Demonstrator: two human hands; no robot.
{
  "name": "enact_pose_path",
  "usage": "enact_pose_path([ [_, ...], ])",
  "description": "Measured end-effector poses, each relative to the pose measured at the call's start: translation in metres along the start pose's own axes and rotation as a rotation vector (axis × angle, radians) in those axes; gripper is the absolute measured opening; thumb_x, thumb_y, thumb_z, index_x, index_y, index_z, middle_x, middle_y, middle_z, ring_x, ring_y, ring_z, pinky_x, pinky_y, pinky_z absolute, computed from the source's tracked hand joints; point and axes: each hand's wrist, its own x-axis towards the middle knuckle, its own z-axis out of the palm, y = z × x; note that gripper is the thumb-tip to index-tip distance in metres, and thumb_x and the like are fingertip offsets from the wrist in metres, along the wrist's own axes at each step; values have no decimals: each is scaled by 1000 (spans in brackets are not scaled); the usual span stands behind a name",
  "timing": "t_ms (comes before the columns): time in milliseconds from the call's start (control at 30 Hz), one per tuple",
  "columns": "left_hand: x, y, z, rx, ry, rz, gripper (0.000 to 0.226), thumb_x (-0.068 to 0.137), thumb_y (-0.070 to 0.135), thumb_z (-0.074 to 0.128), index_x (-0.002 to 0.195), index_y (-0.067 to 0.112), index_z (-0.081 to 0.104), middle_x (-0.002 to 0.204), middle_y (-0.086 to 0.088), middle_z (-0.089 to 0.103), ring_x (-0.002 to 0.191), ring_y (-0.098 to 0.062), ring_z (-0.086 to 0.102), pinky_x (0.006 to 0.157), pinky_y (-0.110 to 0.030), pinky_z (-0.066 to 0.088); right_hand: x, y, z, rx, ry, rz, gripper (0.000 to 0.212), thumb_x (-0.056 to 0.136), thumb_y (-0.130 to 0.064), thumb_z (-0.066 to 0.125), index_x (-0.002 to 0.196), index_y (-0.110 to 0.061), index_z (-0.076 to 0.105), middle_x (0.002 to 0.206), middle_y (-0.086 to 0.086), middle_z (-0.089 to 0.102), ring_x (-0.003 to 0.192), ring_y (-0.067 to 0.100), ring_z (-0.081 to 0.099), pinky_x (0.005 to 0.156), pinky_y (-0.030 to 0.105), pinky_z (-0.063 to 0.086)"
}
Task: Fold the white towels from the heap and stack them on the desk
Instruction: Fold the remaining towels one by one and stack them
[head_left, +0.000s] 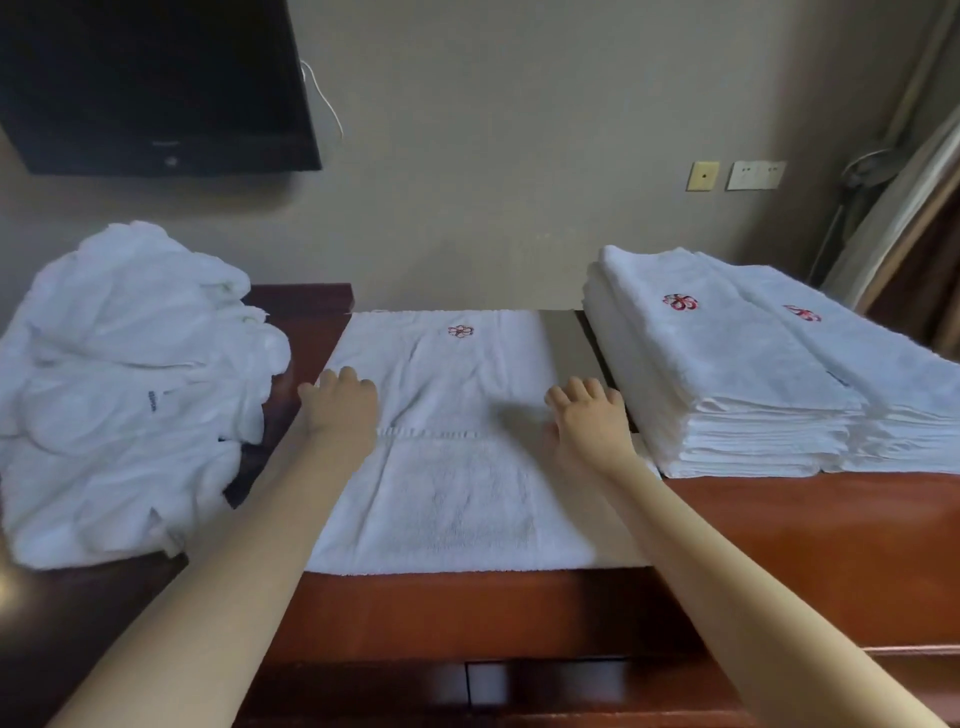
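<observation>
Towel (457, 499) lies flat on the table (779, 545), between heap (130, 389) and stack (727, 374), with its long axis running away from me. Left hand (340, 402) presses its left edge and right hand (587, 415) its right edge. Both have fingers spread and grip nothing. I note motion blur by the right hand, and the thumbs are hidden.

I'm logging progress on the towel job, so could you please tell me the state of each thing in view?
Heap: crumpled, unfolded, at the left.
Middle towel: spread flat on the desk, not yet stacked.
Stacks: folded, piled neatly at the right.
Left hand: open, flat on the middle towel's left edge.
Right hand: open, flat on its right edge.
Television: screen dark.
</observation>
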Motion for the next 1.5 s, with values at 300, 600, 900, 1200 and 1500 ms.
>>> enact_pose_path([
  [300,-66,70,28,-705,164,167,25,96,16,39,104,8,61,115,-4,59,113,-24,51,87,-34,41,-51,-45,2,338,-2,-5,31,95,-26,43,117,-15,61,119,-1,62,113,24,53,90,32,37],
  [600,-66,63,40,-630,-8,99,51,99,40,27,148,26,29,160,3,16,147,-14,10,118,-40,10,-56,-3,0,308,-138,73,44,99,-44,40,138,-24,46,147,-6,41,137,17,32,108,44,22],
  [900,-72,22,51,-637,-84,152,53,98,47,35,146,25,34,159,3,19,147,-16,11,117,-42,13,-43,-95,-17,486,-194,-79,42,100,-27,38,140,-17,43,147,3,39,141,20,27,114,47,14],
  [1200,-53,-54,81,-539,-232,-84,67,96,62,17,153,28,13,162,2,-1,148,-26,1,117,-54,8,-45,-106,1,359,-291,-124,55,100,-55,24,150,-32,25,161,-5,14,148,16,9,119,47,4],
  [1500,-72,-67,74,-686,55,-10,50,97,37,47,139,11,44,146,-6,38,133,-27,34,109,-41,32,-46,-86,2,350,-262,-136,55,99,-55,29,149,-33,29,159,-8,20,147,13,13,119,43,8],
])
